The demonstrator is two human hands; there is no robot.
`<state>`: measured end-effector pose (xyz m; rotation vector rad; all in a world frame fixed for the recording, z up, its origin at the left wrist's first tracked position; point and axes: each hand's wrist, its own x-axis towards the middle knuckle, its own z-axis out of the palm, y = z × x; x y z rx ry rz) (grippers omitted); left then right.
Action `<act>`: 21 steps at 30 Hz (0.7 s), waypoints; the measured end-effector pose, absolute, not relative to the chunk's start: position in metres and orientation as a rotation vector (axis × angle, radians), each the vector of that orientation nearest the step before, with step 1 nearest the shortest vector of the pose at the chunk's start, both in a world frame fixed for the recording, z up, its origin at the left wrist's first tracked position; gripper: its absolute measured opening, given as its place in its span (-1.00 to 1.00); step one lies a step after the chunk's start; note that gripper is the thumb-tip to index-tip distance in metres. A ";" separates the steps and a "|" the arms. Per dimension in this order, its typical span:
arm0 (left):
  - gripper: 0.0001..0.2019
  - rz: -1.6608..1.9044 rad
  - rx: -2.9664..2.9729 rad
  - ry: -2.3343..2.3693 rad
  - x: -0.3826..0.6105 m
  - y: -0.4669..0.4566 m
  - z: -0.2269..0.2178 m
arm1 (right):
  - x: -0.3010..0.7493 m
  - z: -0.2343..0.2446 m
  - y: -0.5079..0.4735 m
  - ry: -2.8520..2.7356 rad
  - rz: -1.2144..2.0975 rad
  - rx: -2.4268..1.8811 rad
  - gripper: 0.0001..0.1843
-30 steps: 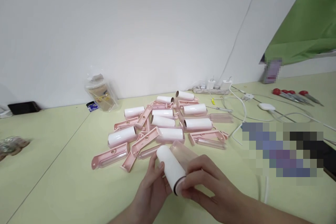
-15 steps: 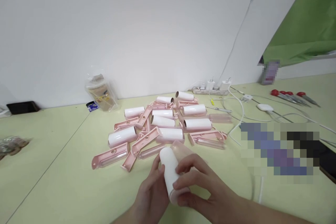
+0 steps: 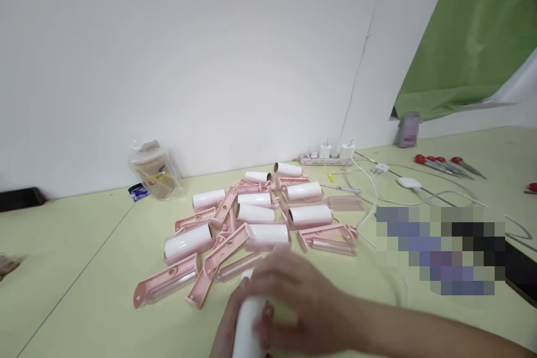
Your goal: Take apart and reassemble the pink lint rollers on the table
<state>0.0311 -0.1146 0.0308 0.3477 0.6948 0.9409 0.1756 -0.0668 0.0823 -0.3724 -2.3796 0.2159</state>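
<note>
A white lint roller refill [image 3: 248, 330], a smooth cylinder, stands tilted close to me at the bottom of the view, its lower end cut off by the frame edge. My left hand [image 3: 226, 316] is closed around it from the left, with much of the hand out of view. My right hand [image 3: 297, 296] reaches over from the right, its curled fingers on the upper part and side of the roll; motion smears it. Just beyond both hands lies a pile of white rolls [image 3: 268, 236], pink lint roller handles [image 3: 229, 249] and clear pinkish covers [image 3: 239, 267].
A clear plastic bag [image 3: 155, 170] leans by the wall, near a small blue packet [image 3: 139, 192]. A power strip [image 3: 325, 160] with chargers and loose white cables stands at the back right. Red-handled tools [image 3: 440, 165] lie farther right, and a dark phone [image 3: 20, 199] is at left.
The view has turned right and tilted up. The white roll and both hands are lower in the picture. My right hand has shifted from the roll's near end toward its far end.
</note>
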 end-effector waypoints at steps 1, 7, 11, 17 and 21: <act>-0.57 0.887 0.336 0.666 0.031 -0.113 0.030 | 0.176 0.092 -0.055 -2.330 0.191 -0.480 -0.81; -0.51 0.745 0.327 0.423 0.023 -0.105 0.031 | 0.155 0.097 0.014 -2.623 0.236 -0.808 -0.61; -0.55 0.812 0.356 0.407 0.017 -0.109 0.041 | 0.152 0.087 0.024 -2.518 0.398 -0.760 -0.70; -0.78 1.421 0.380 0.553 0.020 -0.096 0.093 | 0.195 0.112 0.013 -1.870 0.754 -0.765 -0.68; -0.83 1.545 0.337 0.642 0.041 -0.057 0.119 | 0.222 0.137 0.005 -1.441 0.883 -0.834 -0.67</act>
